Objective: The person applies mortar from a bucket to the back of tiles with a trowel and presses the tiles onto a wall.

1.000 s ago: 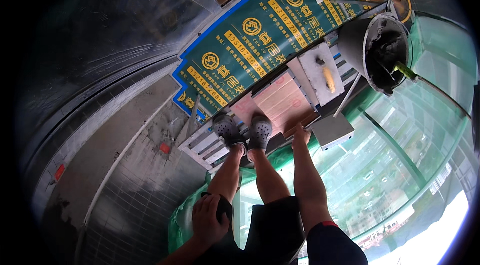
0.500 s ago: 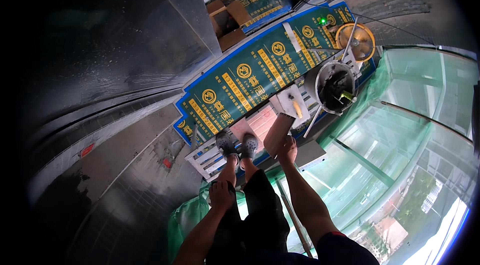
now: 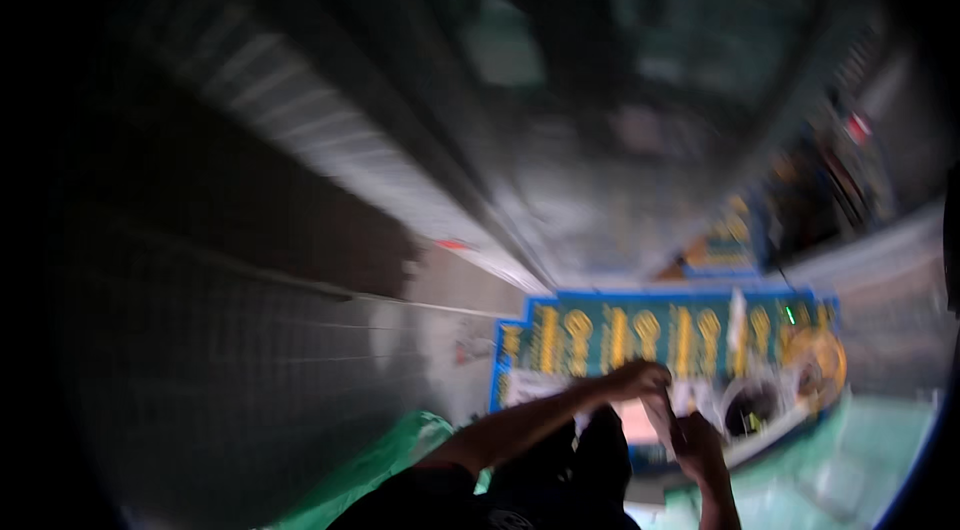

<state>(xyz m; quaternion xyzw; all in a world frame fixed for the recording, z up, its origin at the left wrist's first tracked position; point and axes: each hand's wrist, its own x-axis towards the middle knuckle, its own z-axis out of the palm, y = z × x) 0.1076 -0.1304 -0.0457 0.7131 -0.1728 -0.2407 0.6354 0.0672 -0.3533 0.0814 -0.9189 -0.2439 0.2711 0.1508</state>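
Observation:
In front of me my right hand (image 3: 702, 445) is closed on a thin rectangular tile (image 3: 659, 412), seen almost edge-on. My left hand (image 3: 638, 382) has its fingers curled at the tile's upper end, though blur smears their outline. Just right of the tile, a round bucket (image 3: 740, 413) holds dark material and something yellow-green. Below the hands, a pinkish slab (image 3: 632, 422) lies partly hidden by my arms and the tile.
Green sheeting with yellow print (image 3: 660, 330) covers the floor ahead. A round yellow fan (image 3: 835, 355) stands beyond the bucket. A grey tiled wall (image 3: 250, 340) rises on the left. Green netting (image 3: 385, 460) hangs at lower left, and translucent green panels (image 3: 860, 460) at lower right.
My view has swung leftward and up, and is now blurred. My left hand has risen from my knee to the tile. The tile, held in my right hand, has turned edge-on.

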